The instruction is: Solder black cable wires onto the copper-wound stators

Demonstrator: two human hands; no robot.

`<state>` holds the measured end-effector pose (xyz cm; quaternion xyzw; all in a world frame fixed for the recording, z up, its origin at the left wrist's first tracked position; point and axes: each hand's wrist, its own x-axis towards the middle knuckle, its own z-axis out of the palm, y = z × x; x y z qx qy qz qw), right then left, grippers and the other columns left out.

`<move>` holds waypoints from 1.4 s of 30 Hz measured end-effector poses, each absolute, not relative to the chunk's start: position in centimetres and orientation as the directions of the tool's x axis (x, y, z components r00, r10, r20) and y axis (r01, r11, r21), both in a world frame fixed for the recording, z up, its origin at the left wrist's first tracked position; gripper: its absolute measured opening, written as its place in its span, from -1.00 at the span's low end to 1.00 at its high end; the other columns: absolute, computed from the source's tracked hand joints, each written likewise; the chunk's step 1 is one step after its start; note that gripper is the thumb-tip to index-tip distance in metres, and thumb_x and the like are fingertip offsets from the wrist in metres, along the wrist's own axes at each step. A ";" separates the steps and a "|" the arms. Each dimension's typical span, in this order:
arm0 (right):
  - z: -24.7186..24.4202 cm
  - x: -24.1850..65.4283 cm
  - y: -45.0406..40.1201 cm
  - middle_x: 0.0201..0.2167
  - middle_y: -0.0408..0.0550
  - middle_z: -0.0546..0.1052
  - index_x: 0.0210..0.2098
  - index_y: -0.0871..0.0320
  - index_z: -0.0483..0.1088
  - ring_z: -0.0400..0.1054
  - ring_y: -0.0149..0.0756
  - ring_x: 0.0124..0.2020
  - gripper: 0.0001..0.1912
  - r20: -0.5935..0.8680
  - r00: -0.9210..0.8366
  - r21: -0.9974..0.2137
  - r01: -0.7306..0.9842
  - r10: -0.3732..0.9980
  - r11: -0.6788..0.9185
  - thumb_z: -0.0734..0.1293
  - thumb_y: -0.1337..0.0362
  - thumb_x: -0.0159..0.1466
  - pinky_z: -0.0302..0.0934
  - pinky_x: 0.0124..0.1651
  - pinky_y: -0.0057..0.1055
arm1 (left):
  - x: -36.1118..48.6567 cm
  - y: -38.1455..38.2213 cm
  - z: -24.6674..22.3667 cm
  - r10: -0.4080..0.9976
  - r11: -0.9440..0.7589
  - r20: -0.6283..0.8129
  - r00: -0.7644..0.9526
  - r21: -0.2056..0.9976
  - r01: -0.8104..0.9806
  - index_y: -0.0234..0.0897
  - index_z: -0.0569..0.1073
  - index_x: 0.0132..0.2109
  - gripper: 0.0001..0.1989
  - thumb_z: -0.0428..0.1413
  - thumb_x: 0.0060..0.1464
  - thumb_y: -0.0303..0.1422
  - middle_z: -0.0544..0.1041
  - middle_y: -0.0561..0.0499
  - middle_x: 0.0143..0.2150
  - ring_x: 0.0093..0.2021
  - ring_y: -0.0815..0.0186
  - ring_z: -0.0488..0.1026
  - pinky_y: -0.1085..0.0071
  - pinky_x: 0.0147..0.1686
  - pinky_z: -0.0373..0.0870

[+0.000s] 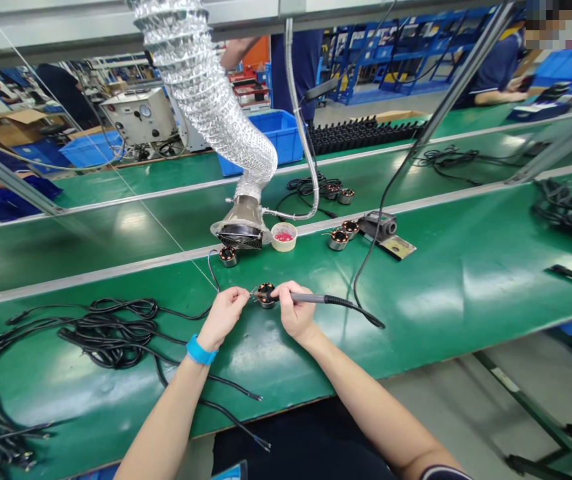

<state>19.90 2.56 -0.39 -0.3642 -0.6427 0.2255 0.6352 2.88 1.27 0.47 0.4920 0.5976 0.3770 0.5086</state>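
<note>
My right hand (296, 312) is closed around a soldering iron (306, 298), its tip pointing left over a motor stator (267, 293) with copper windings on the green bench. Just left of that stator, my left hand (229, 310) is pinched shut at the end of a thin solder wire (166, 235) that comes down from the upper left. A black cable (186, 315) also runs up to this hand; whether the fingers grip it too is hidden. The iron's tip and the fine wire ends meet at the stator's left edge, too small to make out.
Ahead are a fume extraction hood (241, 223), a stator (228, 257), a tub with red bits (284, 237), two stators (339, 240) and an iron stand (386, 230). Coiled black cables (111, 333) lie left. Other people work behind the bench.
</note>
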 end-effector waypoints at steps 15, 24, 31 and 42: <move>-0.9 19.9 2.7 -0.51 -0.10 0.49 -0.46 0.13 0.43 0.41 -0.31 -0.49 -0.65 0.509 0.232 -0.859 0.072 0.829 0.508 0.16 0.18 0.37 0.33 -0.40 -0.37 | 2.9 1.3 0.5 0.970 0.236 -0.242 0.007 0.952 0.193 -0.26 0.31 -0.40 -0.61 0.13 0.05 -0.02 0.09 0.22 -0.60 -0.62 0.50 -0.04 0.51 -0.61 -0.13; -0.6 19.9 2.5 -0.54 -0.10 0.48 -0.48 0.13 0.43 0.39 -0.31 -0.50 -0.64 0.504 0.199 -0.863 0.059 0.841 0.503 0.17 0.17 0.36 0.33 -0.39 -0.35 | 2.8 1.3 0.4 0.968 0.245 -0.251 0.015 0.953 0.180 -0.27 0.33 -0.37 -0.61 0.14 0.05 0.00 0.08 0.22 -0.60 -0.62 0.49 -0.04 0.51 -0.61 -0.14; -0.8 19.9 2.5 -0.53 -0.11 0.51 -0.47 0.13 0.46 0.40 -0.32 -0.50 -0.66 0.554 0.139 -0.832 0.060 0.821 0.551 0.18 0.21 0.35 0.33 -0.36 -0.35 | 2.9 1.2 0.7 0.966 0.249 -0.256 0.022 0.954 0.167 -0.27 0.33 -0.37 -0.60 0.15 0.04 0.00 0.08 0.22 -0.60 -0.62 0.50 -0.03 0.51 -0.61 -0.15; -0.8 20.0 2.5 -0.53 -0.09 0.51 -0.48 0.13 0.46 0.42 -0.29 -0.48 -0.64 0.537 0.151 -0.843 0.070 0.830 0.533 0.16 0.19 0.36 0.34 -0.36 -0.34 | 2.9 1.2 0.7 0.965 0.250 -0.259 0.030 0.952 0.176 -0.26 0.30 -0.39 -0.61 0.13 0.07 -0.01 0.05 0.23 -0.60 -0.62 0.49 -0.05 0.50 -0.62 -0.15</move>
